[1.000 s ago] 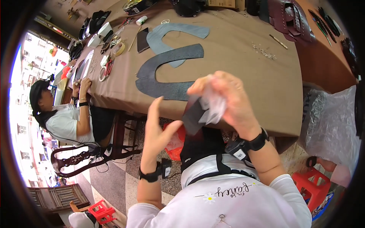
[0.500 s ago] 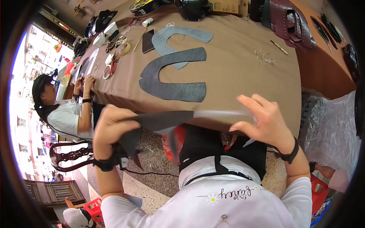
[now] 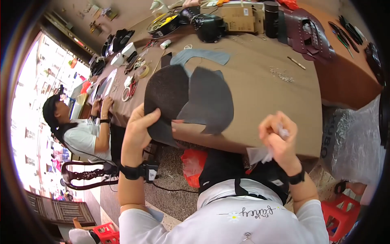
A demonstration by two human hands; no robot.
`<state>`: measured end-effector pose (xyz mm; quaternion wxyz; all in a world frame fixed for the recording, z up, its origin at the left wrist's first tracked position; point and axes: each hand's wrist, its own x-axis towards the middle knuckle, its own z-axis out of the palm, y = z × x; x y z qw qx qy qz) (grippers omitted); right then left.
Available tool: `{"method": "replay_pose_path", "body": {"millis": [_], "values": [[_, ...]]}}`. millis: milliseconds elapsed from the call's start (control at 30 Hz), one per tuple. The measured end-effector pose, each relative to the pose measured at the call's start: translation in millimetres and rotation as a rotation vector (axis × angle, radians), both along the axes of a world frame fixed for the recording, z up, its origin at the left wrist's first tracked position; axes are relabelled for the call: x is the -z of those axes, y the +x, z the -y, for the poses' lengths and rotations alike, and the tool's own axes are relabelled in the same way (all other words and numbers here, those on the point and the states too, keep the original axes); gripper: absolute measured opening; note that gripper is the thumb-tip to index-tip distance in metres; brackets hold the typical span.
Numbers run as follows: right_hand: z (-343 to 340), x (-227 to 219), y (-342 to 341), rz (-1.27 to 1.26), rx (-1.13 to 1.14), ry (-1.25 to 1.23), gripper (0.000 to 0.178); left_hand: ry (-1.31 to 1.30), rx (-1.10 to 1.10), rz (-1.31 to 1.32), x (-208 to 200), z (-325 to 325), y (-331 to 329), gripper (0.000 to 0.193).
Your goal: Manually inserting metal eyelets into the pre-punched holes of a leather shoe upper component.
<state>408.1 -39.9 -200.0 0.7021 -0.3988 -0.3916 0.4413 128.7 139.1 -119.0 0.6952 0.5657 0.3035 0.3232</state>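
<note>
From my remote seat on the head cam: L hand [image 3: 140, 128] has the dark sheet [image 3: 166, 93] pinched at its lower L edge, thumb on the front face, other fingers mostly hidden behind. Sheet's held up over the nr edge of the brown tablecloth [image 3: 268, 97], approx. mid-view, 2 rounded lobes w/ a gap btwn; can't tell if it's 1 pc or several. R hand [image 3: 280, 140] is well apart to the R, fingers curled tight on crumpled clear film [image 3: 260, 155], part of it hanging below the fist. Behind the sheet, a blue-grey curved pc [image 3: 207, 55] lies on the cloth, partly hidden. I also see red-handled scissors [image 3: 129, 88] to the L, small shiny bits [image 3: 282, 75] far R, and a co-worker [image 3: 87, 134] seated L, hands at the table edge.
</note>
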Motion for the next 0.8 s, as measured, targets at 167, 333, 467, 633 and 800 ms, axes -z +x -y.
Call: {"method": "replay_pose_path", "body": {"millis": [167,333,467,633,800], "values": [[-60,-24,-22,0.035,0.105,0.104,0.039,0.012,0.113,0.035,1,22,30,0.025],[-81,-22,-16,-0.02,-0.359,-0.173,0.05,0.048,-0.044,0.103,18,32,35,0.032],[-95,-13,-29,0.151,-0.021,-0.139,0.047,-0.089,0.156,0.083,22,40,42,0.042],[-90,-9,-39,0.721,0.552,0.182,0.049,-0.144,-0.067,0.222,39,59,65,0.05],[-60,-13,-43,0.893,0.423,0.32,0.036,-0.188,-0.021,0.268,51,70,73,0.049]]}}
